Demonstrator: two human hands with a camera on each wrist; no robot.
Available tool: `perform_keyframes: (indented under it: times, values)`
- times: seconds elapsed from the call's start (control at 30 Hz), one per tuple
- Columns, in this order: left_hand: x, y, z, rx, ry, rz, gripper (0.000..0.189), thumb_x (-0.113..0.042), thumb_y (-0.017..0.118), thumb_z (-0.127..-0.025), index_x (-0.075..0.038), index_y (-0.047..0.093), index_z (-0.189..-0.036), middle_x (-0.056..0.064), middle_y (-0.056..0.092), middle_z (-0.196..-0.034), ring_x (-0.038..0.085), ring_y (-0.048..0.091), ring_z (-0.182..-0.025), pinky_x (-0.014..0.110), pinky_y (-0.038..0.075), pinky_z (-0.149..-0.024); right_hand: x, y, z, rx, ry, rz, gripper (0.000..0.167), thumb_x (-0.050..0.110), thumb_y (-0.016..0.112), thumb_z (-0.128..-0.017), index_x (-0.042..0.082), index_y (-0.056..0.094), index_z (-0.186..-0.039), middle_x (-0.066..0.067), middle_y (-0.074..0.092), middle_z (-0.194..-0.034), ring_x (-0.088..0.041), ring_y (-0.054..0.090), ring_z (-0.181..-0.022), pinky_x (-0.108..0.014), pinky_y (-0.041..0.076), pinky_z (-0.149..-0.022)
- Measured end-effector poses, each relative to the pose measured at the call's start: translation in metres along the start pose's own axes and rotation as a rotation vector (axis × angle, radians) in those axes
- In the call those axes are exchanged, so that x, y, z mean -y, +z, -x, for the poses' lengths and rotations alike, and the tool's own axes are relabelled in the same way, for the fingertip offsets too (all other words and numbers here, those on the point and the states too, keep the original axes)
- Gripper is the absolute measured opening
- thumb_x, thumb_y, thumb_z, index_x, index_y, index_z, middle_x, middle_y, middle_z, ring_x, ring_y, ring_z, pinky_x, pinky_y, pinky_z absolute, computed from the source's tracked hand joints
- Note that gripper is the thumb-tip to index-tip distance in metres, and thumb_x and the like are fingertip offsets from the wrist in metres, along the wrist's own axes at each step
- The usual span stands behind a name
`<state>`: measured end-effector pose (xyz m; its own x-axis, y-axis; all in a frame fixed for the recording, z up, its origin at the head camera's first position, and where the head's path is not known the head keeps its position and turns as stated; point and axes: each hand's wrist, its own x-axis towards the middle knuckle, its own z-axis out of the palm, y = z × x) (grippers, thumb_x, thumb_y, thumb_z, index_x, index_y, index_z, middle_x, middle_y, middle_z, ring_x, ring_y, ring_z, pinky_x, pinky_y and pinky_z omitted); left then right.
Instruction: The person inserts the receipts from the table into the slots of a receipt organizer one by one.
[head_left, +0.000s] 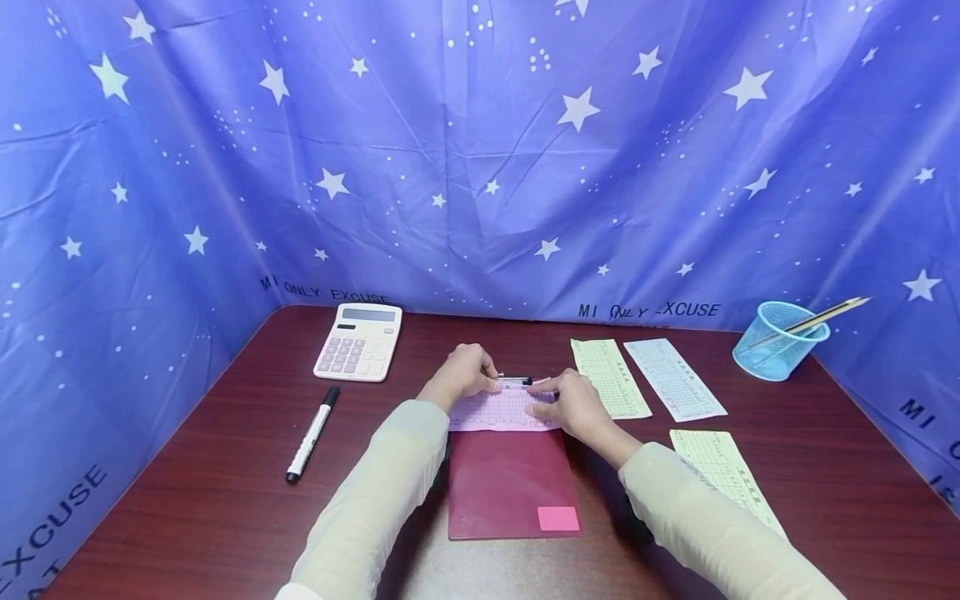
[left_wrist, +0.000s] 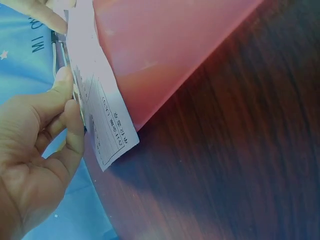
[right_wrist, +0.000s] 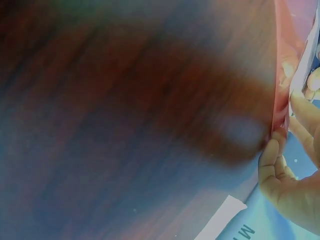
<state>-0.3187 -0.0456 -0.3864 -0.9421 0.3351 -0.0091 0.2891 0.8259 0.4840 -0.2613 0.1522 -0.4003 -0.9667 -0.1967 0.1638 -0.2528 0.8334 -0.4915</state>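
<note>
A maroon clipboard [head_left: 510,479] with a bright pink label [head_left: 558,518] lies at the middle of the table. Across its far end is a pink printed slip [head_left: 504,411], its top edge at the metal clip [head_left: 517,380]. My left hand [head_left: 463,372] pinches the slip's top edge beside the clip, thumb and forefinger close together. On the other side, my right hand [head_left: 576,404] grips the clipboard's far right corner. In the right wrist view its fingers [right_wrist: 270,155] curl at the board's edge, while another digit reaches the slip.
A white calculator [head_left: 360,343] and a marker [head_left: 312,435] lie to the left. To the right are a yellow slip [head_left: 611,379], a white slip [head_left: 675,379] and another yellow slip [head_left: 727,475]. A blue mesh cup [head_left: 772,350] holds pencils at the far right. A starry curtain [head_left: 450,208] surrounds the table.
</note>
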Motion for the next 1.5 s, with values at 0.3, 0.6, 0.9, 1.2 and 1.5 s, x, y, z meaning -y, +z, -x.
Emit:
perform_keyframes:
  times: [0.3,0.6,0.9,1.2,1.5]
  values:
    - [-0.0023,0.0009,0.0006,0.005,-0.021,0.028,0.013,-0.017,0.088,-0.081,-0.009,0.082,-0.091,0.0,0.075,-0.083,0.016,0.063,-0.088,0.031,0.052,-0.087,0.0032,-0.0004,-0.0007,-0.019,0.027,-0.016,0.018,0.018,0.088,-0.08,0.013,0.084,-0.097,-0.013,0.067,-0.097,-0.033,0.064,-0.097,-0.048,0.052,-0.086]
    - [-0.0025,0.002,0.0005,0.0,-0.029,0.028,0.014,-0.016,0.087,-0.082,-0.009,0.081,-0.092,0.001,0.075,-0.086,0.015,0.061,-0.085,0.032,0.052,-0.085,0.0035,0.0,0.001,-0.028,0.034,-0.011,0.016,0.018,0.088,-0.08,0.013,0.084,-0.095,-0.014,0.066,-0.096,-0.034,0.064,-0.098,-0.049,0.052,-0.086]
    - [-0.0017,0.0005,0.0031,-0.012,-0.025,0.015,0.013,-0.016,0.088,-0.08,-0.009,0.081,-0.089,0.0,0.073,-0.08,0.015,0.058,-0.083,0.031,0.051,-0.085,0.0034,0.0023,0.0002,-0.033,-0.002,0.005,0.016,0.017,0.088,-0.08,0.013,0.084,-0.095,-0.014,0.071,-0.099,-0.034,0.066,-0.101,-0.049,0.053,-0.087]
    - [-0.0027,0.0014,0.0034,-0.025,-0.043,0.059,0.019,-0.012,0.09,-0.077,-0.007,0.081,-0.093,0.002,0.075,-0.086,0.016,0.06,-0.087,0.031,0.051,-0.088,0.0035,0.0019,-0.0008,-0.028,-0.015,0.015,0.016,0.017,0.088,-0.08,0.012,0.084,-0.094,-0.015,0.071,-0.098,-0.034,0.066,-0.1,-0.048,0.053,-0.086]
    - [-0.0086,0.0062,0.0055,-0.027,-0.093,0.044,0.018,-0.011,0.089,-0.076,-0.005,0.077,-0.089,0.007,0.073,-0.094,0.023,0.064,-0.099,0.034,0.051,-0.093,0.0023,0.0017,-0.0013,-0.016,-0.002,0.015,0.015,0.016,0.088,-0.08,0.012,0.084,-0.095,-0.015,0.071,-0.099,-0.035,0.066,-0.101,-0.048,0.054,-0.086]
